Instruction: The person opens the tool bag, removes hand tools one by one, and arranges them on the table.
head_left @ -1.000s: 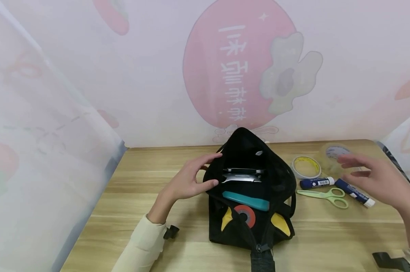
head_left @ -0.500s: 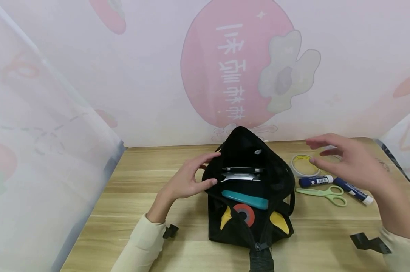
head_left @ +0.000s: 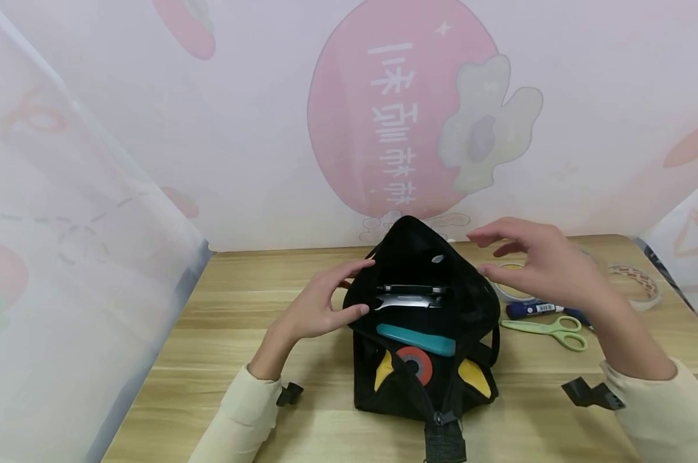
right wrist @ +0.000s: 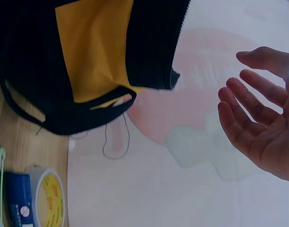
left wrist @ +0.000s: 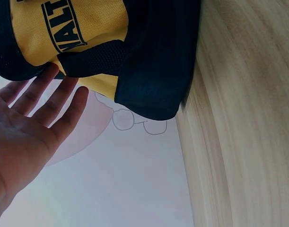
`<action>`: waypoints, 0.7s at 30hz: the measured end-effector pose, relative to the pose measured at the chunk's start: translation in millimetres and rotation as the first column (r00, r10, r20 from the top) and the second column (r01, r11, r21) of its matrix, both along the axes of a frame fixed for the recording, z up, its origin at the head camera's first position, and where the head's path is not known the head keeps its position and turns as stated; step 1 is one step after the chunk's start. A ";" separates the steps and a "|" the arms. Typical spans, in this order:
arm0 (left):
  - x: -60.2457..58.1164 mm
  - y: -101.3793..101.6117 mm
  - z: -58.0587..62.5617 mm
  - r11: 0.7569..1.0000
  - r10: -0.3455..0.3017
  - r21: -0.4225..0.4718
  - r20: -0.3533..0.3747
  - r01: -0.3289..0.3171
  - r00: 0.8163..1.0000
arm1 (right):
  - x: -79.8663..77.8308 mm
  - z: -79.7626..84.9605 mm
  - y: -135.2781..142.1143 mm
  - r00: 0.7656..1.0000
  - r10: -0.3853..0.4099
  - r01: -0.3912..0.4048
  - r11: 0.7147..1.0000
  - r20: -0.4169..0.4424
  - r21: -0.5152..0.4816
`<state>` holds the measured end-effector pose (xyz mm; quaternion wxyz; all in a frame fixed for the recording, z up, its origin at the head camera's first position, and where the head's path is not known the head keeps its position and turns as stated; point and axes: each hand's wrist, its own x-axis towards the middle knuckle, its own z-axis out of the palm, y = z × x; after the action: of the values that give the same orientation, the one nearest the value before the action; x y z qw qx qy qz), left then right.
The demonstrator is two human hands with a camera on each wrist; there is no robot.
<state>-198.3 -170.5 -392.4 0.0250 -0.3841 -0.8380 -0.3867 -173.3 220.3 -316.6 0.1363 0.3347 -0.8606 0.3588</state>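
Fabric bag, black and yellow (head_left: 421,316), gapes on the pale wood-grain desk (head_left: 210,354). The left hand (head_left: 320,302), spread, seems to steady its left side; the right hand (head_left: 548,263), loosely parted, holding nothing, hangs by its right side and next, I'd judge, must reach in.

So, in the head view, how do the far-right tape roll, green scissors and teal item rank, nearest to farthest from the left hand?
From the left hand:
1. Teal item, in the black bag.
2. Green scissors, right of the bag.
3. Far-right tape roll, past the scissors.
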 end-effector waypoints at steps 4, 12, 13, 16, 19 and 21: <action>-0.2 -0.3 0.1 1.000 0.003 -0.004 0.003 -0.003 1.000 | -4.0 2.4 -12.2 0.999 0.030 -0.030 0.999 0.017 0.013; 0.6 -1.3 0.3 1.000 0.006 -0.005 0.001 -0.006 1.000 | -11.1 5.6 -32.7 0.992 0.063 -0.069 0.996 0.108 0.048; 0.7 -1.4 0.1 1.000 0.007 -0.004 0.001 -0.007 1.000 | -11.9 5.7 -34.8 0.991 0.059 -0.066 0.996 0.117 0.058; 0.7 -1.7 -0.1 1.000 0.006 -0.004 0.001 -0.006 1.000 | -14.8 5.5 -41.2 0.988 0.056 -0.068 0.994 0.146 0.080; 0.6 -2.0 -0.2 1.000 0.006 -0.002 0.000 -0.006 1.000 | -18.7 4.2 -47.3 0.982 0.063 -0.080 0.992 0.177 0.096; 0.2 -2.3 -0.5 1.000 0.004 -0.001 0.000 -0.004 1.000 | -21.9 2.0 -51.1 0.978 0.073 -0.093 0.991 0.196 0.098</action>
<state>-198.1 -172.8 -392.8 0.0257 -0.3826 -0.8388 -0.3864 -195.2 169.2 -314.6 0.0194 0.3409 -0.8730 0.3483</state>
